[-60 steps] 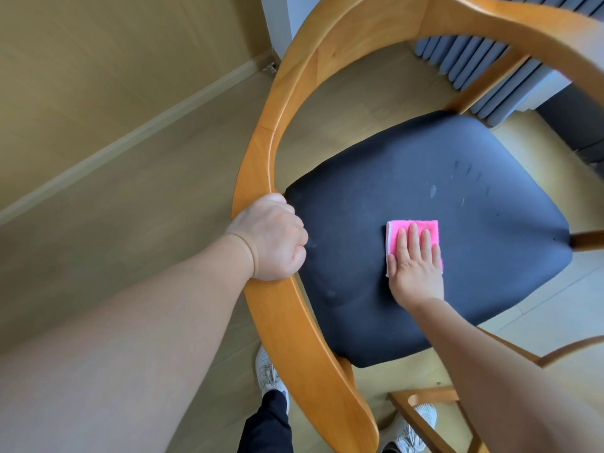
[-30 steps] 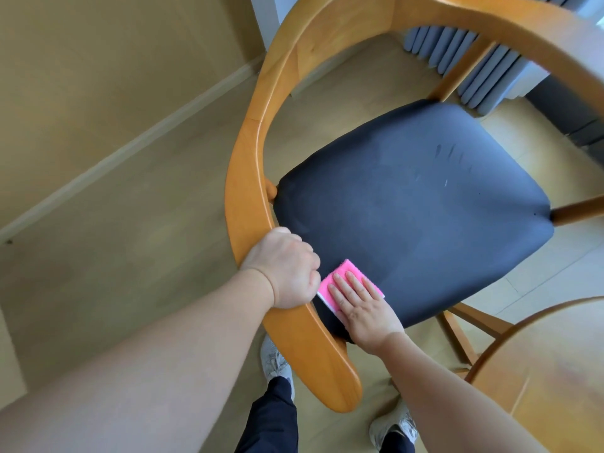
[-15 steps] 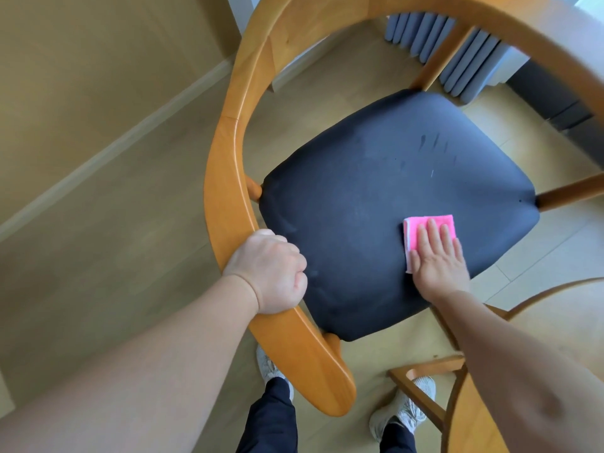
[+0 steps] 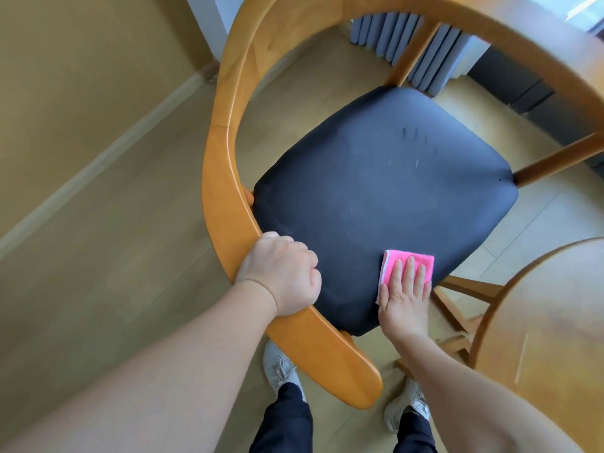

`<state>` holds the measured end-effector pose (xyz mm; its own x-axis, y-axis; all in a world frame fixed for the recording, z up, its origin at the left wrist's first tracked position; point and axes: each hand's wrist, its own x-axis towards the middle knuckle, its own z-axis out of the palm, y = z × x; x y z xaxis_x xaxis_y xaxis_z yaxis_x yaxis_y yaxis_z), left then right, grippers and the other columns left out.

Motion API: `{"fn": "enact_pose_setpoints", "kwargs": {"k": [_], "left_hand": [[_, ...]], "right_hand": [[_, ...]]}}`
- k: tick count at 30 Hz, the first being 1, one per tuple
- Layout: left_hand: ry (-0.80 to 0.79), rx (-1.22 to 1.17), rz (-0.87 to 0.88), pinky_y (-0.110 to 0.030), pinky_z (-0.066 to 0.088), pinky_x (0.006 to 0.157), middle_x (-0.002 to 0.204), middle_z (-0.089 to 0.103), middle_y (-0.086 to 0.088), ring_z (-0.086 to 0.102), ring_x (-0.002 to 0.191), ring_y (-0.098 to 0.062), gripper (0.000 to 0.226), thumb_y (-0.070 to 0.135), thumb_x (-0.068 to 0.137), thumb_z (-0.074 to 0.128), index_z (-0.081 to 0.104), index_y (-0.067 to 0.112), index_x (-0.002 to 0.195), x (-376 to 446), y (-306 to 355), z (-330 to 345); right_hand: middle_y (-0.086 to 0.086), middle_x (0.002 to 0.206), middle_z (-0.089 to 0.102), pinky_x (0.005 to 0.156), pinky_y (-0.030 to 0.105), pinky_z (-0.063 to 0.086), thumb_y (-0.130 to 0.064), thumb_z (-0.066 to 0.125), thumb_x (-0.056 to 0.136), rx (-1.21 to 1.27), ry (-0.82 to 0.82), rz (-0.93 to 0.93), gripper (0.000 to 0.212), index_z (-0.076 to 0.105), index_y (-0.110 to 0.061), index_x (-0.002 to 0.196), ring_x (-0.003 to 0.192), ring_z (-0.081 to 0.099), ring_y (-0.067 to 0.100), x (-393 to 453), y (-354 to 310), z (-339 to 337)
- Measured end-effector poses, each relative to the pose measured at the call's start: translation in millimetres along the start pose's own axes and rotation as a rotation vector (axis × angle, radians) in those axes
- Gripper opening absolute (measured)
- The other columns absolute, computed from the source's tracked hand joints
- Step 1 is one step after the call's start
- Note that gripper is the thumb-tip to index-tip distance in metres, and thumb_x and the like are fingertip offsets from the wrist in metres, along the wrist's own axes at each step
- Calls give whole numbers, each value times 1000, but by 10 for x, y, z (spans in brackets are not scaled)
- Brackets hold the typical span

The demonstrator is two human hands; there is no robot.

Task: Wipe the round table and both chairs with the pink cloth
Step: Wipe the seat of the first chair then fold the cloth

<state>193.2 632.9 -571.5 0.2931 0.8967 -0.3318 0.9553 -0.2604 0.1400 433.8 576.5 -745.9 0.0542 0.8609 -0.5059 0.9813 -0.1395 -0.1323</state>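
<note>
Cloth: soft, light, folded; right hand presses it flat-fingered on seat. Left hand clamps the rigid armrest, probably steadying the chair.

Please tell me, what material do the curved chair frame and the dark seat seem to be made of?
Curved orange-brown chair frame: seemingly varnished wood, since it shines and shows a joint line. Dark padded chair seat: probably matte fabric or leatherette over padding; rounded edges and faint scuff marks, but the weave is not visible.

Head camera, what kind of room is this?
Probably a home dining corner: a wooden chair with a dark seat, a round wooden table beside it, and a radiator by the wall.
</note>
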Motion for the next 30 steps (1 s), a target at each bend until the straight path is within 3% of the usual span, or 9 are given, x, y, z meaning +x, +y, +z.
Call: {"fn": "enact_pose_setpoints", "kwargs": {"k": [9, 12, 16, 18, 22, 27, 30], "left_hand": [[-28, -26, 64, -33, 48, 73, 75, 61, 5, 54, 69, -14, 34, 39, 89, 34, 62, 23, 75, 7, -27, -8], [-27, -42, 64, -32, 49, 71, 71, 59, 5, 53, 66, -13, 31, 39, 89, 37, 60, 24, 73, 17, -43, -22], [-67, -9, 188, -34, 49, 77, 75, 60, 5, 55, 69, -14, 30, 35, 90, 37, 62, 22, 79, 183, 13, -108], [-79, 14, 224, -34, 49, 78, 79, 61, 3, 56, 72, -16, 27, 32, 91, 39, 62, 20, 84, 411, 69, -163], [-80, 15, 219, -31, 47, 79, 87, 62, 3, 57, 77, -18, 25, 27, 92, 40, 64, 19, 92, 856, 233, -238], [-143, -5, 204, -27, 41, 78, 92, 61, 5, 54, 82, -19, 24, 24, 92, 38, 62, 19, 94, 1373, 495, -258], [-178, -1, 220, -25, 34, 73, 92, 61, 7, 49, 78, -18, 23, 23, 91, 38, 61, 21, 94, 1612, 616, -242]], "right_hand": [[1, 149, -41, 118, 43, -13, -50, -11, 97, -1, 6, -10, 57, -35, -22, 141, 139, -35, 23, -355, -169, 248], [0, 150, -38, 116, 39, -20, -52, -16, 94, -23, 4, -4, 59, -32, -23, 142, 140, -34, 20, -341, -159, 214], [0, 152, -33, 109, 31, -29, -51, -12, 95, 39, 35, 96, 61, -23, -22, 147, 137, -38, 17, -70, -79, 65], [2, 156, -26, 112, 33, -26, -50, -7, 96, 66, 54, 159, 62, -17, -20, 149, 138, -37, 19, 192, 13, -50], [7, 160, -13, 117, 40, -11, -43, 7, 100, 94, 84, 216, 61, -6, -15, 153, 146, -17, 28, 593, 232, -311], [-2, 149, -39, 114, 37, -19, -48, -5, 97, 90, 82, 169, 58, -29, -23, 144, 138, -37, 21, 883, 506, -496], [-4, 146, -43, 111, 36, -24, -49, -7, 97, 95, 98, 140, 56, -35, -26, 139, 137, -39, 19, 1081, 696, -605]]}}
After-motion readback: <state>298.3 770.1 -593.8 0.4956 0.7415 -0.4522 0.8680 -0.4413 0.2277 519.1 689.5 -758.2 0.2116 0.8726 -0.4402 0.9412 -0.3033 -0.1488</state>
